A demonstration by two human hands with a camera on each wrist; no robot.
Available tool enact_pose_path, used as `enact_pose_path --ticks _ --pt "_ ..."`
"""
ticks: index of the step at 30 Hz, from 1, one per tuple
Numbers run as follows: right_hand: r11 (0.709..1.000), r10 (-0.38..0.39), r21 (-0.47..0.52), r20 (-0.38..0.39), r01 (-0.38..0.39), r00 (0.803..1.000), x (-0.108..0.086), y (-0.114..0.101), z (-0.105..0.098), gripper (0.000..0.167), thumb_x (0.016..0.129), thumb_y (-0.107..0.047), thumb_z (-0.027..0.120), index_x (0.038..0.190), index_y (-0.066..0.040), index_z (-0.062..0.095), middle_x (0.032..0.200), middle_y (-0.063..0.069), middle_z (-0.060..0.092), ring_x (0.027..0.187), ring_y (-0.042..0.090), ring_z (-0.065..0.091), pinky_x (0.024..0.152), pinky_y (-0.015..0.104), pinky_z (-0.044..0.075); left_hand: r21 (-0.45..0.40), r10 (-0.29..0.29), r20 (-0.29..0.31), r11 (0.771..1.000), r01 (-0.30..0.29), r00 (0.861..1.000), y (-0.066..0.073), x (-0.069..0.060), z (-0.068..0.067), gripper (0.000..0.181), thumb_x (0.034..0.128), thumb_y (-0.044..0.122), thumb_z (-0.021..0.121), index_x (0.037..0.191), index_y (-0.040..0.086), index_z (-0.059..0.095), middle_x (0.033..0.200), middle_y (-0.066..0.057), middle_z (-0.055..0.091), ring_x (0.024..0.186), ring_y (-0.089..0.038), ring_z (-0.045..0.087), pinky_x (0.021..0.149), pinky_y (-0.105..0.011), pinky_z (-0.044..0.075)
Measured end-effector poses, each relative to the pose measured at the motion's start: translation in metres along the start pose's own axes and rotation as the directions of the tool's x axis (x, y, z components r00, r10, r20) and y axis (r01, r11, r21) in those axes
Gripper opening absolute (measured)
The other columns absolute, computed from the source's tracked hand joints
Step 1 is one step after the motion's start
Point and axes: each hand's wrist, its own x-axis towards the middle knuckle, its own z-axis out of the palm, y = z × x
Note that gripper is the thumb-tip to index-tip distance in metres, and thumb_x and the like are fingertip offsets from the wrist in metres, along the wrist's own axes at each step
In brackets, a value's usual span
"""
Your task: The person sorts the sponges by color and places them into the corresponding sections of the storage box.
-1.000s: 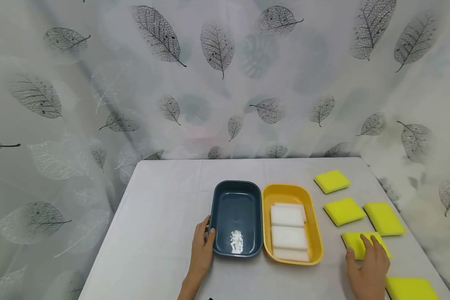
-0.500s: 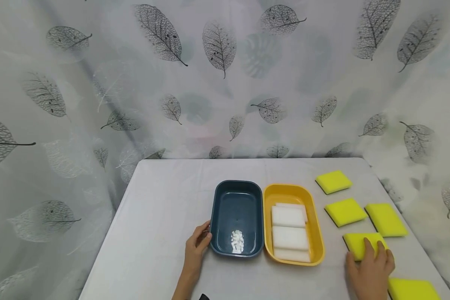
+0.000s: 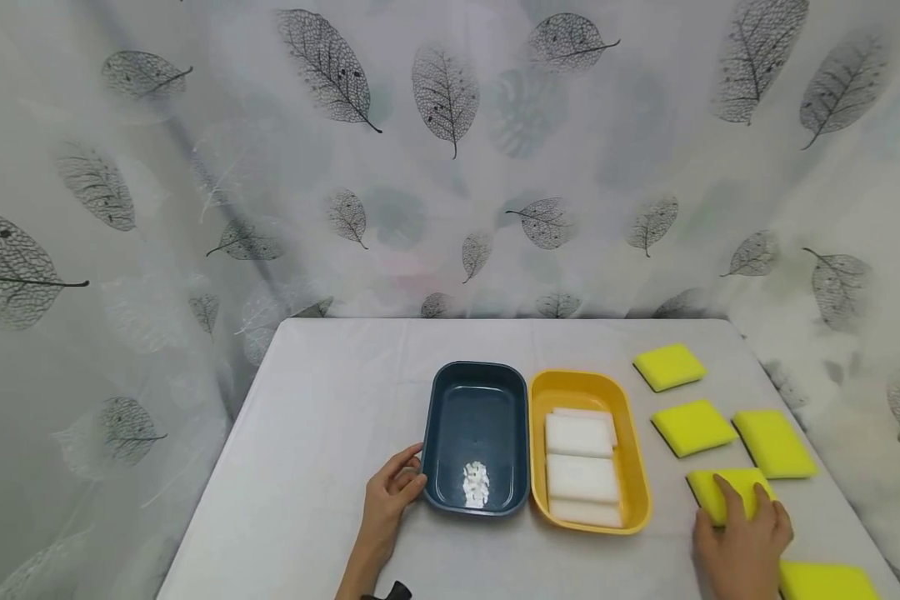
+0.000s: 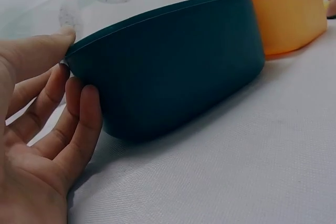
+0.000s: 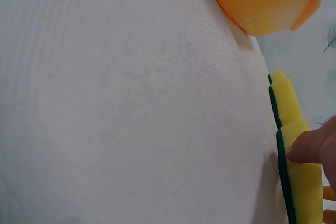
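My left hand (image 3: pixel 388 503) is at the near left side of a dark blue plastic basin (image 3: pixel 477 374). In the left wrist view the thumb lies at the basin's rim (image 4: pixel 173 7), with curled fingers against the outer wall below. My right hand (image 3: pixel 746 537) grips a yellow scouring sponge (image 3: pixel 708 492) on the table; its thumb (image 5: pixel 307 148) presses the near edge, beside the dark green scouring layer, and the other fingers reach over the far side. Part of that sponge is hidden by the hand.
A yellow basin (image 3: pixel 637 479) holding several white sponge blocks (image 3: pixel 581 477) stands against the blue one. More scouring sponges lie at the right: one at the back (image 3: pixel 669 367), others nearer, and one at the front (image 3: pixel 825 581). A leaf-patterned curtain (image 3: pixel 450 183) hangs behind the white table (image 3: pixel 330 392).
My right hand has come down onto the sponge and its fingers have closed around it. The left hand has shifted slightly left and down along the blue basin's side, its fingers more curled.
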Motion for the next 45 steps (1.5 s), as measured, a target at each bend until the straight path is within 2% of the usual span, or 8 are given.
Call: enact_pose_path --ticks 5,10,20,28,34,38,41,45 --pt "0.998 0.059 0.034 -0.017 -0.058 0.998 -0.001 -0.002 0.002 0.053 0.095 -0.007 0.06 0.145 0.005 0.045 0.16 0.04 0.021 0.153 0.059 0.009 0.128 0.068 0.009 -0.032 -0.024 0.008 0.999 0.024 1.0 -0.002 0.0 -0.002 0.051 0.0926 0.001 0.074 0.142 0.005 0.061 0.115 -0.009 0.059 0.088 -0.005 0.068 0.076 -0.02 0.06" --pt "0.994 0.039 0.107 -0.13 -0.025 0.991 -0.005 -0.001 0.003 0.049 0.095 -0.001 0.059 0.142 0.008 0.05 0.153 0.038 0.037 0.148 0.057 0.024 0.128 0.065 0.015 -0.113 -0.098 0.004 0.989 0.098 0.995 -0.003 0.0 -0.003 0.056 0.0912 0.001 0.075 0.144 0.002 0.058 0.115 -0.007 0.06 0.088 -0.007 0.068 0.072 -0.024 0.063" --pt "0.97 0.015 0.232 -0.366 0.076 0.931 -0.014 -0.002 0.006 0.036 0.097 0.006 0.055 0.133 0.009 0.061 0.136 0.032 0.057 0.129 0.053 0.047 0.118 0.062 0.036 -0.184 -0.127 0.02 0.974 0.129 0.992 0.001 -0.001 -0.002 0.057 0.092 -0.001 0.074 0.146 0.0 0.056 0.117 -0.006 0.057 0.088 -0.006 0.067 0.071 -0.023 0.063" --pt "0.962 0.004 0.253 -0.399 0.105 0.917 -0.011 -0.005 -0.004 0.032 0.1 0.005 0.055 0.13 0.007 0.065 0.132 0.032 0.062 0.123 0.052 0.052 0.113 0.062 0.042 -0.274 -0.129 0.039 0.952 0.135 0.991 0.0 -0.002 0.001 0.057 0.0946 -0.005 0.068 0.149 -0.004 0.051 0.113 -0.004 0.058 0.09 -0.005 0.065 0.07 -0.02 0.062" --pt "0.956 0.053 0.284 -0.4 0.069 0.915 -0.011 -0.006 -0.011 0.03 0.102 0.002 0.056 0.13 0.005 0.066 0.133 0.03 0.065 0.124 0.052 0.056 0.113 0.061 0.043 -0.271 -0.112 0.049 0.955 0.121 0.993 0.0 -0.002 0.003 0.056 0.0953 -0.001 0.069 0.148 -0.003 0.052 0.109 -0.002 0.06 0.089 -0.005 0.064 0.07 -0.019 0.061" --pt "0.949 0.081 0.311 -0.402 0.053 0.912 -0.011 -0.009 -0.013 0.03 0.103 0.0 0.056 0.131 0.004 0.066 0.136 0.027 0.066 0.127 0.05 0.057 0.119 0.024 0.041 -0.272 -0.108 0.044 0.955 0.116 0.993 0.0 -0.003 0.003 0.056 0.095 -0.001 0.069 0.148 -0.003 0.052 0.109 -0.001 0.06 0.088 -0.004 0.064 0.07 -0.019 0.061" --pt "0.939 0.089 0.337 -0.42 0.064 0.903 -0.012 -0.01 -0.015 0.03 0.102 -0.001 0.058 0.13 0.003 0.068 0.136 0.025 0.067 0.128 0.048 0.058 0.106 -0.001 0.03 -0.274 -0.108 0.045 0.955 0.117 0.993 0.0 -0.003 0.003 0.056 0.0954 -0.002 0.069 0.148 -0.003 0.052 0.108 0.0 0.06 0.088 -0.004 0.063 0.07 -0.019 0.061" --pt "0.931 0.101 0.359 -0.419 0.063 0.902 -0.012 -0.017 -0.019 0.031 0.103 -0.004 0.058 0.133 0.001 0.067 0.139 0.022 0.067 0.131 0.045 0.058 0.105 -0.003 0.027 -0.273 -0.11 0.043 0.955 0.117 0.993 0.0 -0.001 0.003 0.054 0.0959 -0.002 0.068 0.148 -0.003 0.052 0.108 0.0 0.06 0.087 -0.004 0.063 0.07 -0.02 0.061"
